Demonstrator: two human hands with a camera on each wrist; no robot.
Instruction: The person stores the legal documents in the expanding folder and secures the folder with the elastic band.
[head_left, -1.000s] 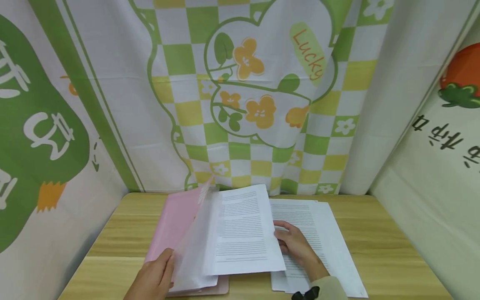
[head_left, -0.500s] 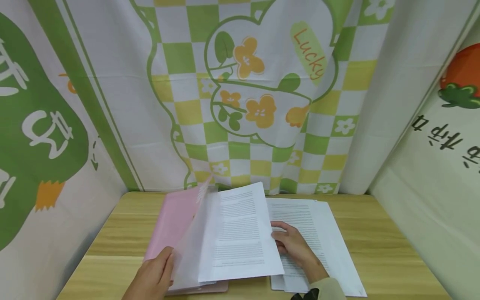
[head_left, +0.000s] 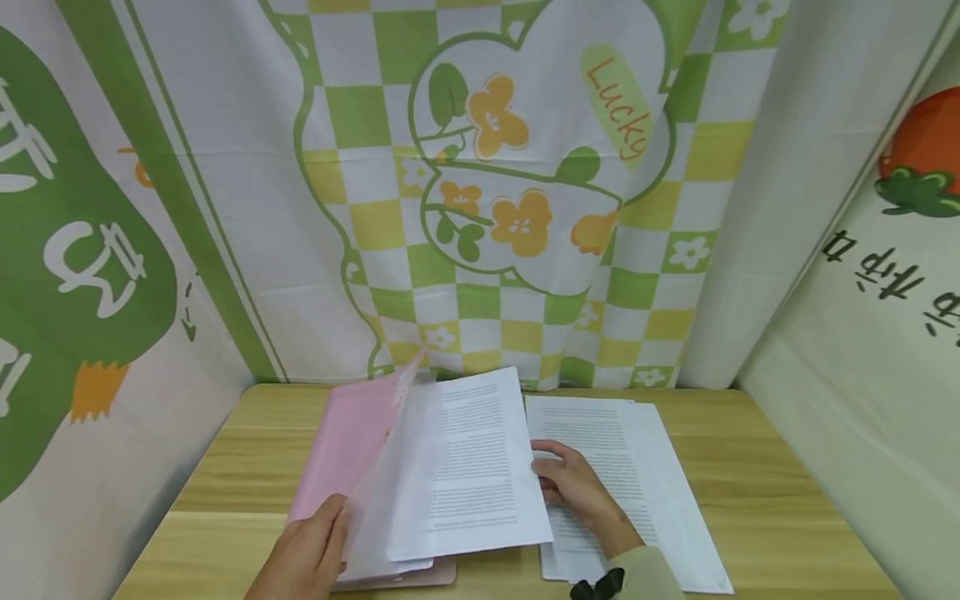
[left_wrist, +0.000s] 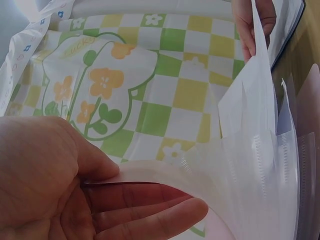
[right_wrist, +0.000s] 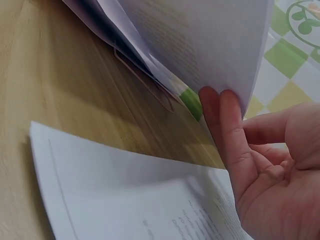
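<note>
Pinching a clear sleeve (head_left: 371, 521) of the pink folder (head_left: 348, 442), the left hand (head_left: 303, 546) is near; the right hand (head_left: 577, 492) pinches a page (head_left: 480, 467), partly behind the film. Sheets (head_left: 667, 492) lie below it on the table (head_left: 772, 500). Beyond hangs a checked curtain (head_left: 405, 117).

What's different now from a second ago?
The right hand and the paper it pinches have moved left, toward the left hand. A little more of the stack on the table now shows. Nothing was newly gripped or let go. The left hand's hold on the folder and the stack's place look the same.
</note>
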